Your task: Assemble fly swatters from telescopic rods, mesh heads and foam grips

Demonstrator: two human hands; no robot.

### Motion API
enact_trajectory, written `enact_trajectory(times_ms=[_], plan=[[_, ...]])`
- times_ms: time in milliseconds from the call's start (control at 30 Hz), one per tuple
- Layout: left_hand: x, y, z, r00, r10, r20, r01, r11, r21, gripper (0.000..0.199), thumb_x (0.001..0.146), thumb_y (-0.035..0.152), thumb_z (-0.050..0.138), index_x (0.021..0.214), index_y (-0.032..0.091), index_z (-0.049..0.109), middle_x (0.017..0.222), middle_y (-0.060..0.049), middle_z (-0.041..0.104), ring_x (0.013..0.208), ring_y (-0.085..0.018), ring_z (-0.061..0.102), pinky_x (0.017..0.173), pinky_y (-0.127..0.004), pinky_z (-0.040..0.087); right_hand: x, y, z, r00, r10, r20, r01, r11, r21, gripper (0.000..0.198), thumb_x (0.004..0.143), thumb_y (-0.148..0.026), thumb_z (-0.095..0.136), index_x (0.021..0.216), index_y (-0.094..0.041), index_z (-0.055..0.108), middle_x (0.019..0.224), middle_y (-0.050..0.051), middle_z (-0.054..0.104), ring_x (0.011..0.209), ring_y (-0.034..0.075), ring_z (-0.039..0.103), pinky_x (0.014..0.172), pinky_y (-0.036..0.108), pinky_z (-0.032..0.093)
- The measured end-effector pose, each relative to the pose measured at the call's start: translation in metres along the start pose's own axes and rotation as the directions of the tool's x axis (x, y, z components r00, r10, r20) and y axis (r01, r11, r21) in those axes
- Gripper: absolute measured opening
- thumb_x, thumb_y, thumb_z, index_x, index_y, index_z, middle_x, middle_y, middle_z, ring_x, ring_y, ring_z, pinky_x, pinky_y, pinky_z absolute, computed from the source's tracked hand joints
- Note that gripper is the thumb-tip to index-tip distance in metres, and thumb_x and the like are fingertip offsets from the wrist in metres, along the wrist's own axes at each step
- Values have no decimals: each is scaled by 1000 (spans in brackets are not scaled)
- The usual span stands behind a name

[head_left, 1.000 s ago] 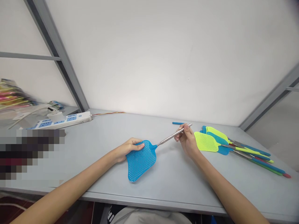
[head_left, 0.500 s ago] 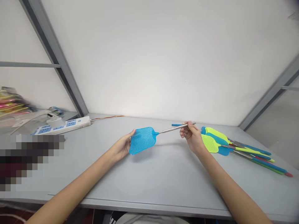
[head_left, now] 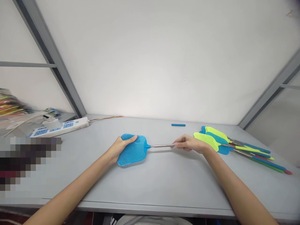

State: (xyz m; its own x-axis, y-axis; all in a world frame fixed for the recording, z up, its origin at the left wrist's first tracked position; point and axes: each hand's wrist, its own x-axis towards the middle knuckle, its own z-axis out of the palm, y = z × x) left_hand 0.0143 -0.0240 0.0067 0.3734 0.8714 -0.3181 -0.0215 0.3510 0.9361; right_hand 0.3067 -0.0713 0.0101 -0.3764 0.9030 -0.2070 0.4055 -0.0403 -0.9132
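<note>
A blue fly swatter (head_left: pixel 134 151) with a perforated square head lies almost level between my two hands, low over the table. My left hand (head_left: pixel 119 147) grips the far left edge of its head, thumb on top. The bare end of its metal rod (head_left: pixel 161 146) is pinched by my right hand (head_left: pixel 190 143), which covers the tip. Behind my right hand, a short blue handle tube (head_left: pixel 178 125) rests by the wall. Just right of that hand lies a pile of fly swatters (head_left: pixel 207 140) in yellow-green and blue, their handles pointing right.
A white power strip (head_left: pixel 77 124) with a plugged-in adapter sits at the back left, its thin wires (head_left: pixel 106 118) running along the wall. Colourful packaged items (head_left: pixel 11 104) are stacked at the far left. Grey metal frame posts (head_left: pixel 67 84) stand on both sides.
Both hands have lowered the swatter towards the table and shifted it left, and its rod is now nearly level. My left thumb has slid onto the head. The blue tube is now fully visible.
</note>
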Motion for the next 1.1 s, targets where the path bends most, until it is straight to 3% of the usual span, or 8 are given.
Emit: enact_trajectory(times_ms=[133,300,633,800,1100], plan=[[6,-10,-1,998,62,-19,-61,997,36,31,60,38,65,79,14,58,73,-7,66,67,-22,62,62,-35,51,8,8,3,1000,10,17,-10,1000,-27,31,67,-41,54,77,-14,67,48,-6,26,42,4,18,38,21,11],[11,-20,-2,994,101,-40,-98,993,72,29,58,39,66,69,13,59,65,-5,65,60,-21,61,58,-34,50,12,15,6,997,55,62,-55,999,-2,36,67,-43,55,77,-11,65,49,-5,29,44,5,20,40,22,12],[11,-19,-3,979,192,-67,-182,974,135,29,58,39,65,71,13,60,66,-6,65,61,-22,61,56,-32,49,15,22,7,990,118,82,-123,990,62,35,68,-42,55,82,-11,64,49,-6,26,41,4,16,41,24,8],[5,-10,1,990,137,-34,-133,987,92,29,60,38,65,75,13,60,70,-8,65,63,-23,61,60,-35,49,13,19,4,990,98,102,-109,989,104,31,69,-38,56,81,-11,64,47,-6,28,41,4,19,41,23,11],[0,2,-7,996,-36,84,40,998,-52,34,63,36,63,87,12,60,83,-13,64,73,-29,61,64,-41,49,9,13,3,986,54,156,-67,995,79,32,73,-37,52,88,-11,63,55,0,48,42,5,32,43,22,21]])
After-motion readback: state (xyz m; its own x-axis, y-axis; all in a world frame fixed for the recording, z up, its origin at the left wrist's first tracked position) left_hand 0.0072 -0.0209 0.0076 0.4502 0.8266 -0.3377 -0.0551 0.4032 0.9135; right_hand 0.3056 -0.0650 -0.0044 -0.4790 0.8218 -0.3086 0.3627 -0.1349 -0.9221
